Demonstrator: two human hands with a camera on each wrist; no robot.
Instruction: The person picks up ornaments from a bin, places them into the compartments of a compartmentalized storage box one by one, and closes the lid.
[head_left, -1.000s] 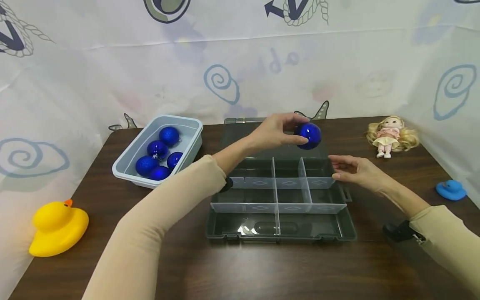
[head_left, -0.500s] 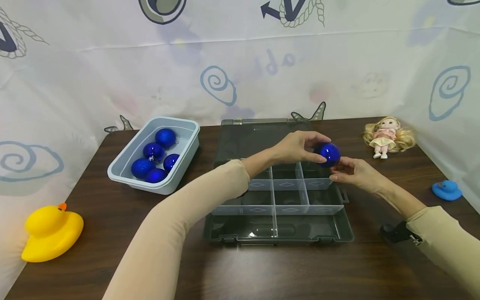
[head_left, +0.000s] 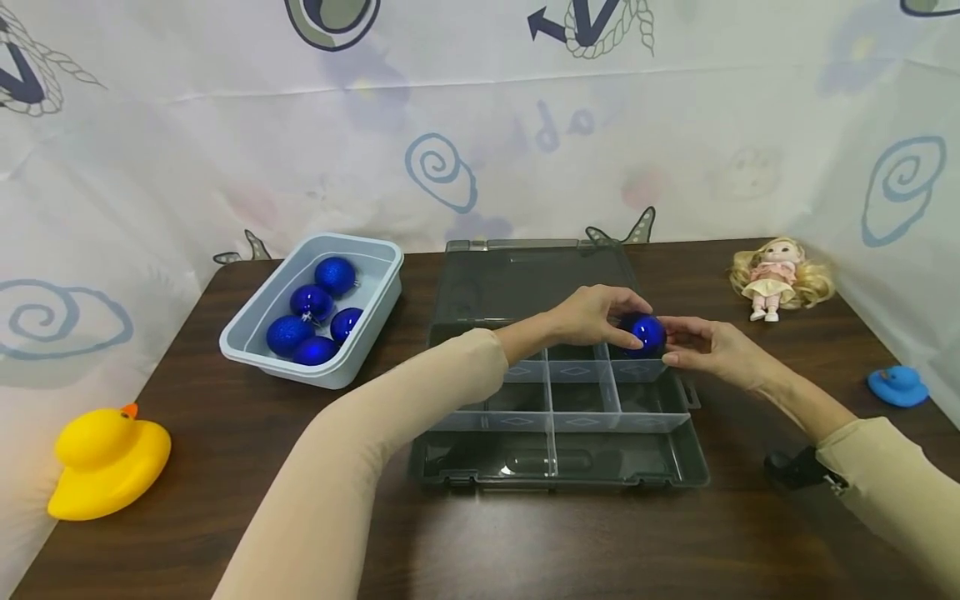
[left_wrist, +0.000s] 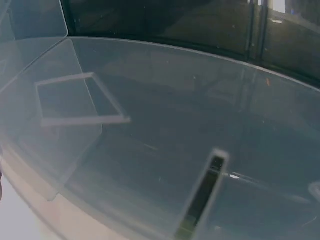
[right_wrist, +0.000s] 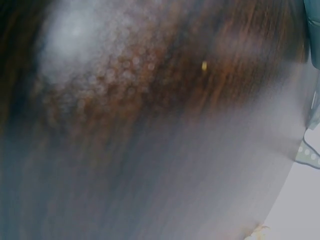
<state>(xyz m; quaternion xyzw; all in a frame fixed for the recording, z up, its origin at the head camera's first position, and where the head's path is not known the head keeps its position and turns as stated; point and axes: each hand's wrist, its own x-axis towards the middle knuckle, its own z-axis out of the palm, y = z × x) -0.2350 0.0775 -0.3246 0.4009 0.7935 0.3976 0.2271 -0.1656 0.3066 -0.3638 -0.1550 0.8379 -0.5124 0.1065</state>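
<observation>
In the head view, my left hand [head_left: 596, 317] holds a shiny blue Christmas bauble [head_left: 647, 335] between thumb and fingers. The bauble is low over the back right compartment of a smoky clear divider box [head_left: 558, 482], whose lid [head_left: 532, 279] lies folded back. At the box's right rim, my right hand [head_left: 712, 350] rests with its fingertips close beside the bauble. Close up, the left wrist view shows translucent box plastic [left_wrist: 165, 105] and no bauble. The right wrist view has mostly blurred tabletop [right_wrist: 165, 90], with the hand out of sight.
A pale blue tub [head_left: 382, 308] with several blue baubles [head_left: 335, 276] stands left of the box. A yellow rubber duck [head_left: 108, 462] sits at the left edge. On the right are a blond doll [head_left: 774, 279] and a small blue duck [head_left: 898, 386]. Printed cloth hangs behind.
My left hand has carried the bauble right and down, from above the open lid to the back right compartment. My right hand has stayed at the box's rim.
</observation>
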